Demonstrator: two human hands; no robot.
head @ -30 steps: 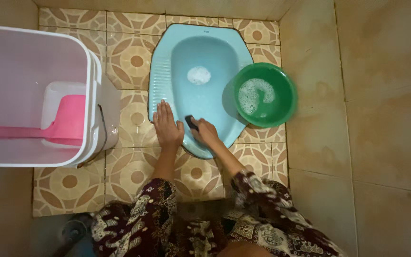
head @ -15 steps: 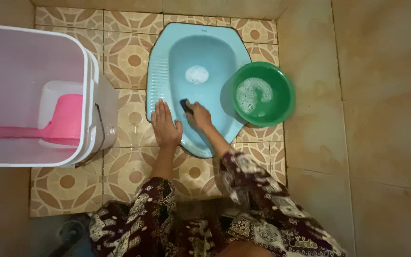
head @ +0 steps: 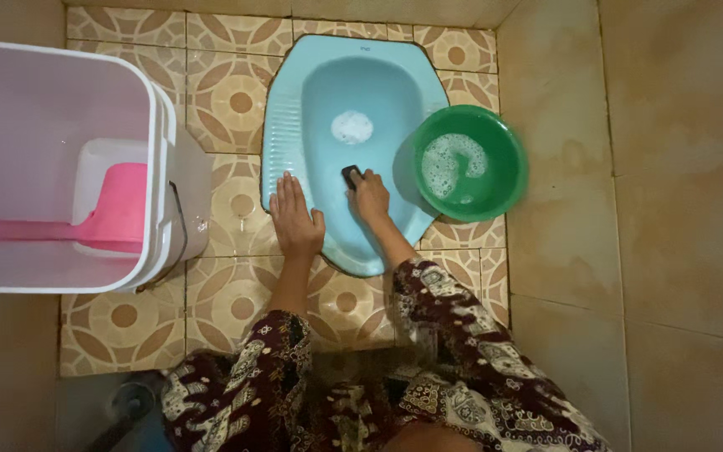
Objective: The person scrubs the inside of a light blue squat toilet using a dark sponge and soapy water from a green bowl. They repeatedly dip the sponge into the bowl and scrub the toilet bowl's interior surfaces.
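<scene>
Your right hand (head: 371, 197) closes on a dark scrubber (head: 351, 175), pressed inside the blue squat pan (head: 286, 125). Your left hand (head: 294, 219) lies flat and open on the pan's rim at 9 o'clock. At 3 o'clock, a green basin (head: 508, 180) holds sudsy water; at 9, a white tub (head: 156, 109) holds a pink scoop (head: 115, 213)

Scrubber (head: 351, 175): small, dark, pressed flat against the pan's inner slope.
Squat pan (head: 353, 92): light blue, set in the tiled floor, foam patch at centre.
</scene>
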